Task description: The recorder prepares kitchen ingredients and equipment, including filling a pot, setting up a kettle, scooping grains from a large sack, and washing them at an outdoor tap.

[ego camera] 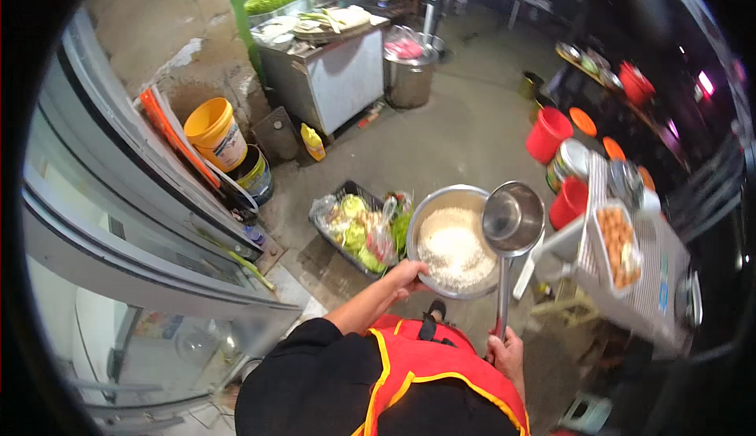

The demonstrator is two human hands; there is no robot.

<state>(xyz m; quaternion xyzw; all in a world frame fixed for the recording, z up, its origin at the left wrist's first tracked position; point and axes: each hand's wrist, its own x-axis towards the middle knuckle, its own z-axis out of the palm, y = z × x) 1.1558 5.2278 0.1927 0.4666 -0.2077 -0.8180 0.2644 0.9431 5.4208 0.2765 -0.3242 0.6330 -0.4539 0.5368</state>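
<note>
My left hand (409, 277) grips the near left rim of a wide steel basin (416, 217). A pale, grainy heap that looks like rice (455, 247) covers the basin's floor. In my right hand (506, 348) is the handle of a long-handled steel ladle (512, 217). Its deep round bowl is beside the basin's right rim and overlaps it in the view; whether they touch I cannot tell. Nothing shows inside the ladle's bowl. Below my arms hangs a red apron (437, 365) with yellow edging.
A black crate (336, 259) of vegetable scraps sits on the floor left of the basin. At right, a covered table (655, 270) bears a tray of brown pieces (617, 247). Red buckets (549, 134) stand beyond. A sliding glass door (147, 223) runs along the left; a metal counter (345, 78) is ahead.
</note>
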